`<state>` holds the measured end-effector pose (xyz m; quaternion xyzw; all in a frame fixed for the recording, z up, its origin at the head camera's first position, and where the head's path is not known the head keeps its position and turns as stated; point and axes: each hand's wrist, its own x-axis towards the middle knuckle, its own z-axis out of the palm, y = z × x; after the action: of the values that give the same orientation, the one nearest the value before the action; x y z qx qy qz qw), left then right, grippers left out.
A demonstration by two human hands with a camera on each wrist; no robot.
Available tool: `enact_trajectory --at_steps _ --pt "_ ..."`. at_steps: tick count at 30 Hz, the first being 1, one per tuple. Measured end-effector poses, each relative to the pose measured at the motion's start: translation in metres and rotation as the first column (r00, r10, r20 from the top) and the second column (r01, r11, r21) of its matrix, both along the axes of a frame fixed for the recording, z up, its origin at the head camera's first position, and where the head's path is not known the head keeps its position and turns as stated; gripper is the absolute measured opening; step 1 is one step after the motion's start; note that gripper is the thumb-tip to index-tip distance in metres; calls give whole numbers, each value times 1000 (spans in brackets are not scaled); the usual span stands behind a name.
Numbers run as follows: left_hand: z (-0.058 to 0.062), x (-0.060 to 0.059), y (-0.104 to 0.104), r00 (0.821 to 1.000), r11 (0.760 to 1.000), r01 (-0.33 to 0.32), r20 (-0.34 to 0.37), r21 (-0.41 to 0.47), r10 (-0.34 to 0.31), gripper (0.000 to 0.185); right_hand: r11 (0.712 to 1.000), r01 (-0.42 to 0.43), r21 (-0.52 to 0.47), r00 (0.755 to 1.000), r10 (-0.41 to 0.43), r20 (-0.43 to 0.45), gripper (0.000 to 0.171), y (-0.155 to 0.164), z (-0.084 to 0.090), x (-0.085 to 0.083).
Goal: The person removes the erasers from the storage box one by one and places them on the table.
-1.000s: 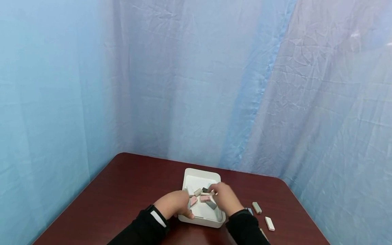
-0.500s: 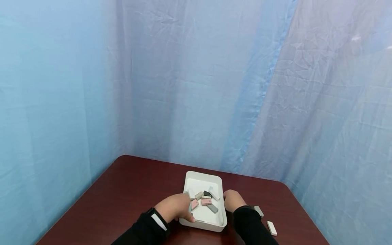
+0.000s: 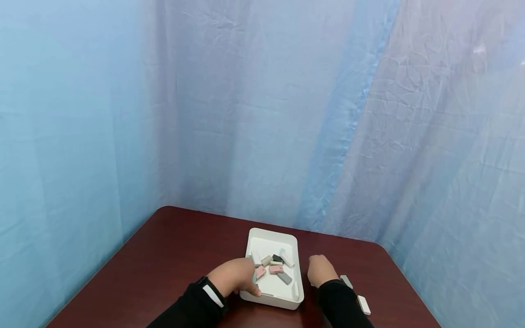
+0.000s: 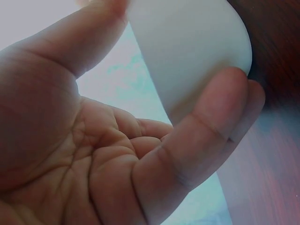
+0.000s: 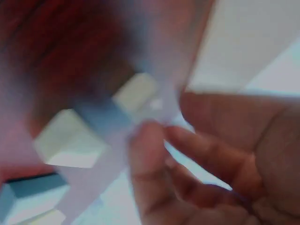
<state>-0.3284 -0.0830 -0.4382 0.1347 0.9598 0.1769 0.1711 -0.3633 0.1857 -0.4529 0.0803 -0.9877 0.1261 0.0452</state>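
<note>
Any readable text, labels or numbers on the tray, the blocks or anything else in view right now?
None can be read. The white tray, the blocks in it and the loose blocks on the table show no legible print; the right wrist view is too blurred to tell.

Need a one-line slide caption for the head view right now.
Left hand grips the white rectangular plastic tray of small blocks; right hand hovers over the dark red-brown table.

The head camera looks forward and down from above the near table [image 3: 172, 255] edge, at a distance, with the curtain filling most of the frame. The left wrist camera sits very close under the left hand [image 4: 108, 154], facing the white tray [image 4: 187, 51] wall. The right wrist camera, blurred, faces the right hand [image 5: 220, 164] at close range. All views share the tray.
</note>
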Motion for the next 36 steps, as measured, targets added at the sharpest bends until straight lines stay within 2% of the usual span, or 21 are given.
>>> enact_trajectory --at_steps 4,8,11,15,20,24,27,32,36 --pt "1 -1 -1 1000 1000 9 -23 -13 -9 42 993 -80 -85 996 77 -36 32 -18 17 3" --pt "5 -5 0 999 999 8 -50 -32 -10 45 971 -205 -121 976 212 55 36 -40 31 3" --pt "4 -6 1 999 999 -4 -43 -51 1 47 958 -268 -105 951 280 132 38 -51 28 4" --pt "0 -4 4 1000 998 -5 -26 -65 4 47 962 -269 -42 941 272 202 36 -57 12 10" --pt "-3 -1 7 1000 997 -3 -30 -73 1 48 977 -213 0 957 209 200 42 -60 -5 17" --pt "-2 0 6 999 998 3 -47 -69 -7 47 973 -232 19 957 224 185 39 -61 -8 17" --pt "-1 0 4 999 998 5 -48 -66 -8 47 969 -247 -13 950 244 196 40 -62 -7 16" --pt "-1 -1 6 999 998 -17 -34 -54 16 48 958 -288 -13 943 286 173 35 -62 -11 16" --pt "-4 1 7 1000 999 -13 -19 -52 12 47 949 -313 -34 931 314 187 39 -60 -15 20"
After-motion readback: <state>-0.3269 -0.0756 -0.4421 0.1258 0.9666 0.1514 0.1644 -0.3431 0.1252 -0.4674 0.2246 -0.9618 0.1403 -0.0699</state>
